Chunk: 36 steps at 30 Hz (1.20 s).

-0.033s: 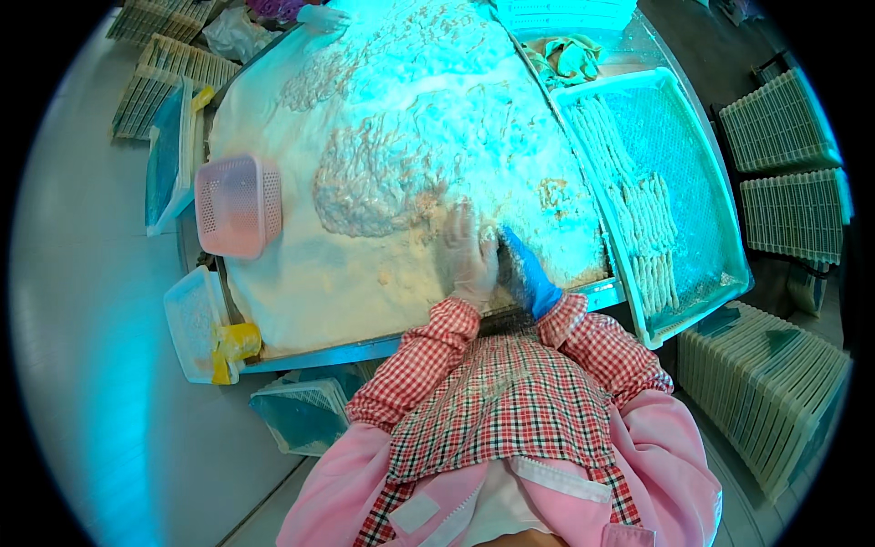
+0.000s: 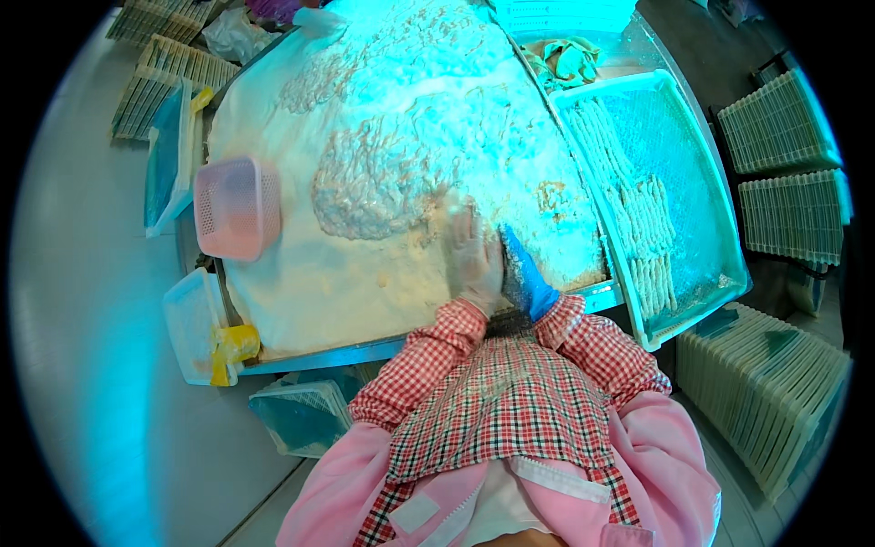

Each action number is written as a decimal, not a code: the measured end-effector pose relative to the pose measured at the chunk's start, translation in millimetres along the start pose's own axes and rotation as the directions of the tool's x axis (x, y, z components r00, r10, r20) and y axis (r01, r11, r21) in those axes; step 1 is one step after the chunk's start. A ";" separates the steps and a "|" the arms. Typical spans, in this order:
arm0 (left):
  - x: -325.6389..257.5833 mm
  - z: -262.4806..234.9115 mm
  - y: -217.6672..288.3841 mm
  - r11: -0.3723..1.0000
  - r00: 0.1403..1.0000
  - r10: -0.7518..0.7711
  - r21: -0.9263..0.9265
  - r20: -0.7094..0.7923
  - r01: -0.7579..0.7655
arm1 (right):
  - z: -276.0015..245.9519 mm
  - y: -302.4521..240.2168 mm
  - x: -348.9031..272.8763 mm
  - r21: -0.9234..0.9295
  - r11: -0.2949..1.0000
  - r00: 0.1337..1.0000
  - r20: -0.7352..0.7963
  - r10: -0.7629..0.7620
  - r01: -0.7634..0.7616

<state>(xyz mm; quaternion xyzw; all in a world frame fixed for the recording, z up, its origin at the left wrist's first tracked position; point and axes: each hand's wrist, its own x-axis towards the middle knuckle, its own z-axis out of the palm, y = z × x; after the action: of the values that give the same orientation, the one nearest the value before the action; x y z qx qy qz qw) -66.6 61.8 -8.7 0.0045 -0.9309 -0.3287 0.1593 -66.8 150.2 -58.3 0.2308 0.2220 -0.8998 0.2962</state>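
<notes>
My left hand (image 2: 478,255), in a thin pale glove, lies palm down with its fingers stretched out on a powdery white layer (image 2: 346,301). Close beside it, my right hand (image 2: 527,273) wears a blue glove and is seen edge-on, its fingers extended and partly dusted white. Neither hand shows a held object, though what lies under the palms is hidden. Just beyond my fingertips is a wet, lumpy, pale mass (image 2: 374,182) spread over the powder. At right, a shallow mesh-bottomed tray (image 2: 706,201) holds rows of thin, powder-coated strips (image 2: 647,219).
A pink perforated basket (image 2: 239,208) stands at the table's left edge. Below it are a white container (image 2: 191,324) and yellow tape-like wrapping (image 2: 235,343). Stacked trays (image 2: 761,392) flank the table. A crumpled cloth (image 2: 570,62) lies at the far right; another person's gloved hand (image 2: 321,22) is at the far left.
My left hand has shifted slightly to the right, nearer the right hand. The right hand has barely moved.
</notes>
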 end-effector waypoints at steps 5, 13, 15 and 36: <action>13.1 27.8 22.6 0.991 0.961 0.036 0.111 0.273 -0.068 | 12.5 -57.5 -18.5 0.135 0.981 0.988 0.085 0.129 -0.139; 114.3 20.3 -11.4 0.997 0.999 -0.041 -0.067 -0.009 0.041 | -0.3 -180.0 -13.3 -0.534 0.842 0.938 -0.250 -0.240 0.074; 142.8 4.7 -56.9 0.990 0.993 -0.046 0.127 -0.106 0.060 | 26.4 -235.3 -1.3 -0.707 0.704 0.889 -0.280 -0.362 0.065; 224.8 -9.2 -96.3 0.892 0.955 0.171 0.373 0.243 -0.254 | -134.9 -402.6 90.5 -0.952 0.299 0.900 -0.072 -0.431 0.067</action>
<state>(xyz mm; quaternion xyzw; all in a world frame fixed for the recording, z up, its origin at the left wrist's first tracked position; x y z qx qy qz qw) -286.5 -44.7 4.9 -0.0989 -0.9844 -0.1108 0.0941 -349.4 475.9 -109.2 0.1217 0.7726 -0.5939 0.1887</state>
